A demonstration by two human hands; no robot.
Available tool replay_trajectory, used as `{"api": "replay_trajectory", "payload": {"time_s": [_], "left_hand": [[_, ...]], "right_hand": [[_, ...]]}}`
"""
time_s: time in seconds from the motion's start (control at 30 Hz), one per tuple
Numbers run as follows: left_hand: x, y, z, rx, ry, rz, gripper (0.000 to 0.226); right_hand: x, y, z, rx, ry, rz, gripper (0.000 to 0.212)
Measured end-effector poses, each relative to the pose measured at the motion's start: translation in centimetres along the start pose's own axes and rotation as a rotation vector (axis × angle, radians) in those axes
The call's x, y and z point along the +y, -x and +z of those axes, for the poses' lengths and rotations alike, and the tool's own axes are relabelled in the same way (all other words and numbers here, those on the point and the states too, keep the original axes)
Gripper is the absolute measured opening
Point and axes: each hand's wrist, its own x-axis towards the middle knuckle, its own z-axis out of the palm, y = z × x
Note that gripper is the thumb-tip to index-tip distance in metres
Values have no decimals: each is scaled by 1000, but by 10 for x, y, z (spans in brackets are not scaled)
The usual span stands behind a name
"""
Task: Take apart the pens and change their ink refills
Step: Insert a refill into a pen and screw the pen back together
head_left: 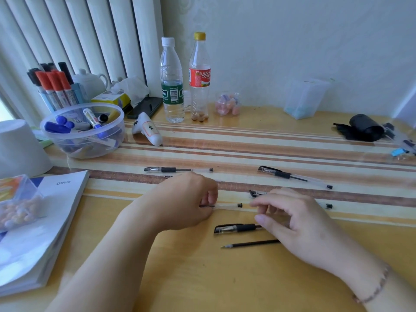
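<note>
My left hand (186, 201) pinches a clear pen barrel (227, 206) that points right, its black end cap near the middle of the table. My right hand (292, 224) hovers just right of that end with fingers spread and nothing in it. Under the right hand lies a capped pen front with a black grip (236, 228). A loose black ink refill (249, 244) rests nearer to me. Two whole pens lie farther back, one at the left (177, 169) and one at the right (295, 176). Another pen (256, 193) is partly hidden behind my right hand.
A clear bowl of markers (83, 129), a cup of markers (54, 86), two plastic bottles (172, 82), a white handheld device (147, 131) and a small jar stand at the back. An "Office" book (40, 221) lies left. A black roll (364, 128) sits far right.
</note>
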Motion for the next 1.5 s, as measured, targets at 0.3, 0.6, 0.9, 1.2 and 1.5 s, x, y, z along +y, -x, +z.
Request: {"api": "replay_trajectory", "payload": {"time_s": [0.3, 0.6, 0.9, 1.2, 1.5], "left_hand": [[16, -4, 2, 145, 102, 178, 9], [24, -6, 12, 186, 112, 247, 12], [21, -4, 11, 237, 77, 254, 23], [19, -6, 7, 391, 111, 267, 36], [24, -8, 8, 368, 343, 218, 41]], "right_hand": [[-8, -15, 11, 197, 28, -94, 35], [-3, -8, -2, 181, 8, -79, 35], [-5, -7, -9, 159, -61, -117, 35], [7, -1, -17, 239, -108, 18, 53], [-5, -2, -13, 523, 37, -181, 9]]}}
